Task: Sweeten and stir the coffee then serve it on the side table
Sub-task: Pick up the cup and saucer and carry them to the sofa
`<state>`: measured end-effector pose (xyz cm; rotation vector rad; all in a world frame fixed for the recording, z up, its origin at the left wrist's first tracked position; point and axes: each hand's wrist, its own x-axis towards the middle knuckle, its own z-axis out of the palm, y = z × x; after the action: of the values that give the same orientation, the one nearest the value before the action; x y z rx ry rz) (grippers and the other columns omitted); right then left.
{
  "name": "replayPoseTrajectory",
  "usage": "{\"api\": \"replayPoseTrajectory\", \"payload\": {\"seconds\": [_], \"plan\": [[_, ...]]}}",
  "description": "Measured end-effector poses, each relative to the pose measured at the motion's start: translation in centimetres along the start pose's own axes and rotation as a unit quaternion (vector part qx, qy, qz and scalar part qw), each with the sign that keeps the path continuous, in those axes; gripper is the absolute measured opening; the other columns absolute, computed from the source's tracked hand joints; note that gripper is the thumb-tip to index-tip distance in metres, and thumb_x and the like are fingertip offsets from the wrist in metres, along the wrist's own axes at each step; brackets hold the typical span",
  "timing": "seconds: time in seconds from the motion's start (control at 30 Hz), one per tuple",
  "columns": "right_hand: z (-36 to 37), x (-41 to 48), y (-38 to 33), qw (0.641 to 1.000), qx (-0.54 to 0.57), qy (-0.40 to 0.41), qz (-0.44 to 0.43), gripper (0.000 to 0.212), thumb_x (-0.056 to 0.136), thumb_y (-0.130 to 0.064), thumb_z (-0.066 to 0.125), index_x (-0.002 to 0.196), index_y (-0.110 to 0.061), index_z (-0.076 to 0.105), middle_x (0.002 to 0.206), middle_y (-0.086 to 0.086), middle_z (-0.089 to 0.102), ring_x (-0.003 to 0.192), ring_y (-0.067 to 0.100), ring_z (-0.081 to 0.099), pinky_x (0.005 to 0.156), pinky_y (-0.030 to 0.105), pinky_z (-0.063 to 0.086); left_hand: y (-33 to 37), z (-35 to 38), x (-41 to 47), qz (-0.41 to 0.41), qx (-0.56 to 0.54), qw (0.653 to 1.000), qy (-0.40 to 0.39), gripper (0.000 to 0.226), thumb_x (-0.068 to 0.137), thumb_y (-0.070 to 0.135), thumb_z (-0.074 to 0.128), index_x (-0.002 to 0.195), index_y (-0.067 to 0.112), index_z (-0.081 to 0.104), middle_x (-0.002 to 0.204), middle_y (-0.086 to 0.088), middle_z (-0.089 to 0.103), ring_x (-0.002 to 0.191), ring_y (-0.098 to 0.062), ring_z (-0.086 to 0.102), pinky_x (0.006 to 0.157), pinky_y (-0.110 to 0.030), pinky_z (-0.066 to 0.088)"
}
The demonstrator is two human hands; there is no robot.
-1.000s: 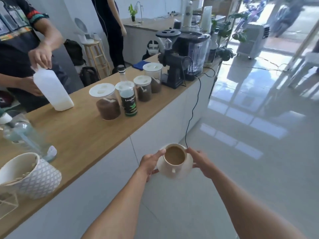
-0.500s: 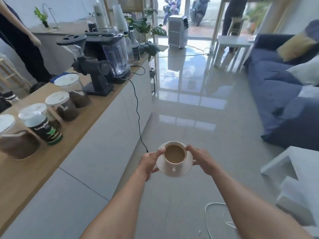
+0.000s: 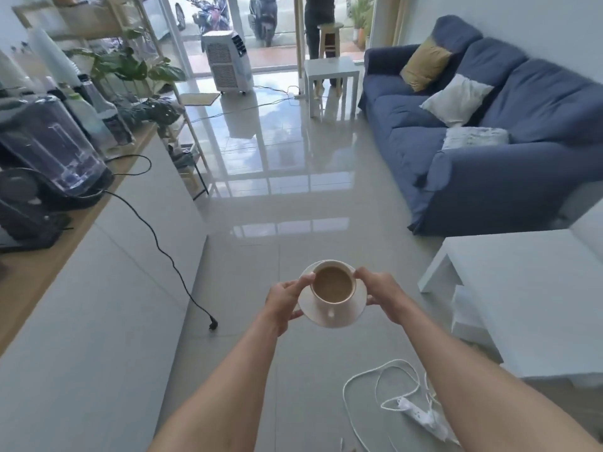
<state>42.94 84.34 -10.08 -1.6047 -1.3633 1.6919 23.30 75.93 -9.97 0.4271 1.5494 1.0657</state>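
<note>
A white cup of milky coffee (image 3: 332,287) stands on a white saucer (image 3: 355,308), carried in the air over the tiled floor. My left hand (image 3: 284,303) grips the saucer's left edge, thumb against the cup's rim. My right hand (image 3: 380,293) grips the saucer's right edge, thumb on the rim too. A low white table (image 3: 522,298) stands close on the right. A small white side table (image 3: 331,71) stands far ahead beside the sofa's end.
The wooden counter (image 3: 36,272) with a blender (image 3: 55,148) and grinder runs along the left; a black cord (image 3: 163,249) hangs down its white front. A blue sofa (image 3: 489,164) fills the right. A white power strip and cable (image 3: 421,415) lie on the floor. A person stands by the far doorway.
The view has swung right, away from the counter and its jars toward the sofa and white tables. Both hands still hold the cup and saucer the same way.
</note>
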Motion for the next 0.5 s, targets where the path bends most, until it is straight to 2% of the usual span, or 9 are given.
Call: {"api": "replayPoseTrajectory", "payload": {"seconds": [0.13, 0.27, 0.37, 0.43, 0.5], "plan": [[-5.8, 1.6, 0.3, 0.999, 0.019, 0.049, 0.006, 0.027, 0.08, -0.034, 0.061, 0.082, -0.009, 0.072, 0.08, 0.007, 0.063, 0.071, 0.021, 0.06, 0.069, 0.037, 0.053, 1.0, 6.1, 2.8, -0.005, 0.028, 0.999, -0.038, 0.046, 0.075, 0.04, 0.08, 0.105, 0.008, 0.07, 0.118, -0.011, 0.07, 0.105, -0.023, 0.066, 0.075, -0.036, 0.053], [-10.2, 2.2, 0.5, 0.995, 0.037, 0.087, 0.02, 0.043, 0.064, -0.044, 0.059, 0.083, -0.008, 0.073, 0.08, 0.008, 0.063, 0.073, 0.022, 0.059, 0.07, 0.039, 0.054, 1.8, 11.0, 4.9, -0.011, 0.054, 0.996, -0.07, 0.051, 0.075, 0.041, 0.08, 0.113, 0.008, 0.069, 0.122, -0.011, 0.068, 0.114, -0.025, 0.063, 0.081, -0.038, 0.053], [-13.0, 2.9, 1.3, 0.992, 0.049, 0.112, 0.032, 0.051, 0.063, -0.046, 0.058, 0.089, -0.004, 0.074, 0.084, 0.009, 0.062, 0.077, 0.024, 0.059, 0.073, 0.042, 0.056, 2.0, 14.2, 6.1, -0.021, 0.071, 0.993, -0.094, 0.052, 0.076, 0.04, 0.079, 0.115, 0.007, 0.068, 0.123, -0.011, 0.067, 0.114, -0.024, 0.063, 0.079, -0.037, 0.052], [-14.6, 3.4, 1.9, 0.989, 0.057, 0.129, 0.039, 0.055, 0.067, -0.046, 0.06, 0.095, 0.0, 0.074, 0.086, 0.011, 0.062, 0.081, 0.025, 0.059, 0.08, 0.048, 0.057, 2.3, 15.9, 6.9, -0.023, 0.083, 0.99, -0.108, 0.053, 0.076, 0.041, 0.079, 0.115, 0.007, 0.068, 0.123, -0.011, 0.067, 0.113, -0.024, 0.063, 0.077, -0.036, 0.052], [-16.1, 4.0, 2.4, 0.986, 0.069, 0.144, 0.045, 0.049, 0.077, -0.041, 0.062, 0.099, 0.001, 0.073, 0.089, 0.011, 0.063, 0.082, 0.025, 0.06, 0.082, 0.049, 0.058, 2.5, 17.7, 8.0, -0.027, 0.1, 0.986, -0.128, 0.053, 0.077, 0.042, 0.078, 0.114, 0.007, 0.069, 0.123, -0.011, 0.067, 0.112, -0.024, 0.063, 0.074, -0.034, 0.052]]}}
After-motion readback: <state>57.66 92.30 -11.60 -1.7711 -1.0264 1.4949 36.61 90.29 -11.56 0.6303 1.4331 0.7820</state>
